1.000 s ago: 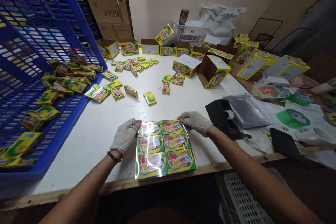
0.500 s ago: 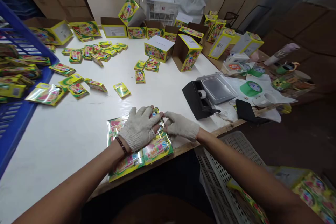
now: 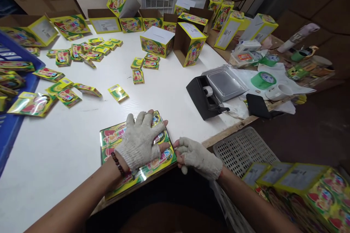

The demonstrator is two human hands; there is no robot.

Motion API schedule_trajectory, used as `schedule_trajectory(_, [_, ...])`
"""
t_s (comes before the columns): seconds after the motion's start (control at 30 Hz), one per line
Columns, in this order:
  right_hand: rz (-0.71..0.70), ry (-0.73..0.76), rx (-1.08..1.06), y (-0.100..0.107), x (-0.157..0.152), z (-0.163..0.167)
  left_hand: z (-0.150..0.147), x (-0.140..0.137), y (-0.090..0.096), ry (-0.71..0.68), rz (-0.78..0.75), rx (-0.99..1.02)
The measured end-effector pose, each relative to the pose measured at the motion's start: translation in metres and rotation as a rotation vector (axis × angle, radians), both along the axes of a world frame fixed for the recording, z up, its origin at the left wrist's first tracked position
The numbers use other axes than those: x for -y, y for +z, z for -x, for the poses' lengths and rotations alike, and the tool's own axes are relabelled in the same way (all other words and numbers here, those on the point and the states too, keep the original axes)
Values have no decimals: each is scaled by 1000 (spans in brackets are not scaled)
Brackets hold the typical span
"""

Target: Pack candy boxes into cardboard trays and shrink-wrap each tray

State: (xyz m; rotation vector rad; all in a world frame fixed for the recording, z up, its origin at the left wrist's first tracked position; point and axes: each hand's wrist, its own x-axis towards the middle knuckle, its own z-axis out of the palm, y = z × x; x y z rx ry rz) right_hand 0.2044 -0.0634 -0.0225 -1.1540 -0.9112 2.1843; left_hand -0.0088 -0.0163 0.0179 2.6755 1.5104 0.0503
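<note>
A flat, glossy candy box (image 3: 115, 136), printed green, yellow and pink, lies at the near edge of the table. Across its top, my left hand (image 3: 140, 138) rests flat with fingers spread, hiding the middle of the print. My right hand (image 3: 195, 156) is at the box's near right corner, fingers curled and fingertips pressed on its edge. Both hands wear white knitted gloves with some bare fingertips. Beyond the box lies a single small candy packet (image 3: 118, 93).
Small packets (image 3: 68, 96) are scattered left, beside a blue crate (image 3: 16, 127). Open cartons (image 3: 104, 22) line the back. A black tape dispenser (image 3: 203, 96) and green tape roll (image 3: 263, 80) sit right. Below the edge are a plastic basket (image 3: 240, 149) and more cartons (image 3: 306, 178).
My right hand has slid down the box's right edge toward the near corner. My left hand stays flat on top. The view has turned slightly right and down.
</note>
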Motion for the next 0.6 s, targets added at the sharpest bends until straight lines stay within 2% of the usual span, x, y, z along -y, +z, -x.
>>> schedule_trajectory(0.13, [-19, 7, 18, -1, 2, 0, -2, -5, 0, -2, 12, -16])
schedule_trajectory(0.27, [-69, 61, 103, 4, 4, 6, -2, -6, -3, -19, -45, 15])
schedule_trajectory(0.33, [-114, 111, 193, 12, -1, 1, -1, -6, -5, -41, -72, 14])
schedule_trajectory(0.4, [-225, 111, 355, 24, -15, -19, -1, -8, -6, -53, -83, -11])
schedule_trajectory(0.47, [-399, -34, 597, 36, -37, -55, -1, -10, -6, -63, -90, -41])
schedule_trajectory(0.57, [-690, -417, 1016, 43, -74, -122, -2, -12, -7, -73, -107, -52])
schedule_trajectory(0.6, [-731, -434, 1073, 40, -85, -140, -2, -13, -7, -75, -112, -51])
